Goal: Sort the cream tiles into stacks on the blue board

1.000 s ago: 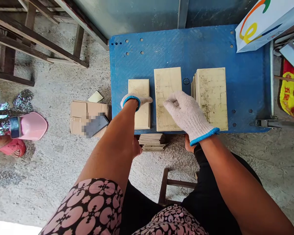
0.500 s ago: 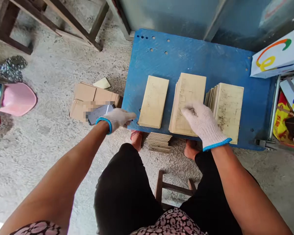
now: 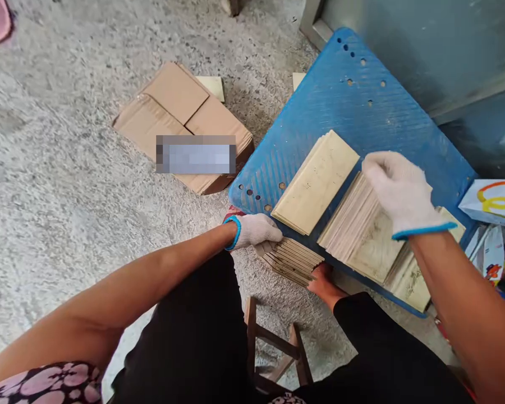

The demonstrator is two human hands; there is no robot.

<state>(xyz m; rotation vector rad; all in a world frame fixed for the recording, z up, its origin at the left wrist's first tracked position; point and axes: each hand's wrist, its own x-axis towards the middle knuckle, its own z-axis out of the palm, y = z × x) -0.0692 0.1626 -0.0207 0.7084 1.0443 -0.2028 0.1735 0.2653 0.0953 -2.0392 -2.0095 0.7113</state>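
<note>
**A:** Where are the hands?

**B:** The left hand (image 3: 256, 231), gloved in white knit with a blue cuff, sits low by the near edge of the blue perforated board (image 3: 353, 106), loosely curled. Whether it grips anything cannot be told.

**A:** And the right hand (image 3: 404, 188)?

**B:** Raised, fingers half open, at the upper end of the fanned middle stack of cream tiles (image 3: 349, 221), apparently touching it. No clear grasp shows.

**A:** What else lies near them?

**B:** A neater stack of cream tiles (image 3: 315, 182) lies on the board just beside the right hand, and a third stack (image 3: 408, 283) sits below the right forearm (image 3: 458, 292). A small pile of tiles (image 3: 292, 261) rests on the concrete floor (image 3: 67, 196) just beside the left hand, next to a bare foot (image 3: 326, 283).

**A:** Anything farther off?

**B:** A flattened cardboard box (image 3: 180, 120) lies on the floor, partly blurred, with a loose tile (image 3: 210, 87) at its far edge.
</note>
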